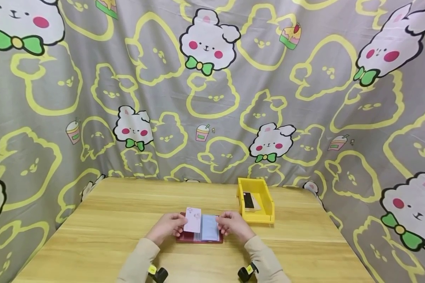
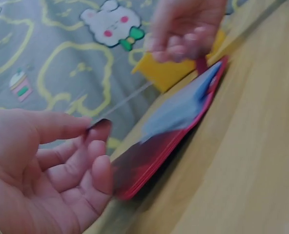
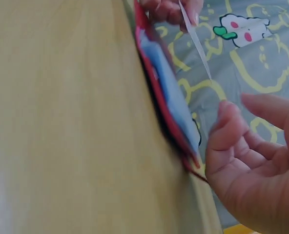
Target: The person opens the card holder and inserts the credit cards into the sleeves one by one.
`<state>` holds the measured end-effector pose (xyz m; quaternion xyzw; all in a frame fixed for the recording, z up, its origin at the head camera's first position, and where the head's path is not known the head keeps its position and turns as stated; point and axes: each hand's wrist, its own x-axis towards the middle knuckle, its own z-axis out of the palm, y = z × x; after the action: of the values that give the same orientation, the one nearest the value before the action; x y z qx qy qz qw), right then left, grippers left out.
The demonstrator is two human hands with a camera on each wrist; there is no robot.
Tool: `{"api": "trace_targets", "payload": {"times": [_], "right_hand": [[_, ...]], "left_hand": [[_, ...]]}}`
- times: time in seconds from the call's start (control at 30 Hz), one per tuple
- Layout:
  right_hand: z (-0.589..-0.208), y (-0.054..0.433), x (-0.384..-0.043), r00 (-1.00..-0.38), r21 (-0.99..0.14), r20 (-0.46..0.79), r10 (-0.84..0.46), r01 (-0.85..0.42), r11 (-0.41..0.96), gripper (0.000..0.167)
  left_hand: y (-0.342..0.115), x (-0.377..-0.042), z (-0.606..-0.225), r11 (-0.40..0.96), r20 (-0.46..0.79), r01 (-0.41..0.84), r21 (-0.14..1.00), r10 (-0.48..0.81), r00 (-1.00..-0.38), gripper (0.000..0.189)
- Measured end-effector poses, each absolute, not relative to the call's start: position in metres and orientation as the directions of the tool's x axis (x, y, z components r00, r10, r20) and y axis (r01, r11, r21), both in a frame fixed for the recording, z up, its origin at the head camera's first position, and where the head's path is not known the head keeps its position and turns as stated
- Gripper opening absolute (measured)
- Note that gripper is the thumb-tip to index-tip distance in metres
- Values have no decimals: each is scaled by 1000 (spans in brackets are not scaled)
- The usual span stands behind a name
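Note:
A pale card (image 1: 193, 220) with a small printed design is upright in my left hand (image 1: 170, 226), pinched between thumb and fingers; the left wrist view catches it nearly edge-on. Below and behind the card lies an opened dark red card holder (image 1: 187, 236), with light blue clear sleeves (image 1: 209, 228) on its right half. My right hand (image 1: 231, 223) is at the holder's right edge. In the right wrist view that hand's thumb and index fingertip (image 3: 227, 109) stand apart with nothing visible between them, and a red strip (image 3: 197, 174) of the holder reaches its lower fingers.
A yellow open bin (image 1: 266, 217) stands beyond my right hand, with a black card (image 1: 248, 199) and a pale one inside. The wooden table (image 1: 109, 228) ends at a grey patterned curtain (image 1: 212, 129). Both wrists wear black camera mounts.

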<state>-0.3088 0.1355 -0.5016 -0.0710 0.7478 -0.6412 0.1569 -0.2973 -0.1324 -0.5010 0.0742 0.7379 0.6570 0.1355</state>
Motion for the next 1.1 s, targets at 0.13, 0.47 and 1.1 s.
{"api": "trace_targets", "payload": {"times": [0.13, 0.47, 1.1], "right_hand": [[-505, 137, -307, -927, -969, -166, -335, 91, 228, 17], [-506, 140, -306, -923, -950, -227, -310, 140, 279, 9], [-503, 140, -308, -912, -934, -259, -320, 152, 323, 8]], "left_hand": [[-141, -296, -499, 175, -117, -64, 982, 309, -944, 17], [-130, -288, -497, 375, -122, -28, 927, 230, -965, 17], [-108, -285, -502, 479, -38, -12, 878, 46, -998, 10]]}}
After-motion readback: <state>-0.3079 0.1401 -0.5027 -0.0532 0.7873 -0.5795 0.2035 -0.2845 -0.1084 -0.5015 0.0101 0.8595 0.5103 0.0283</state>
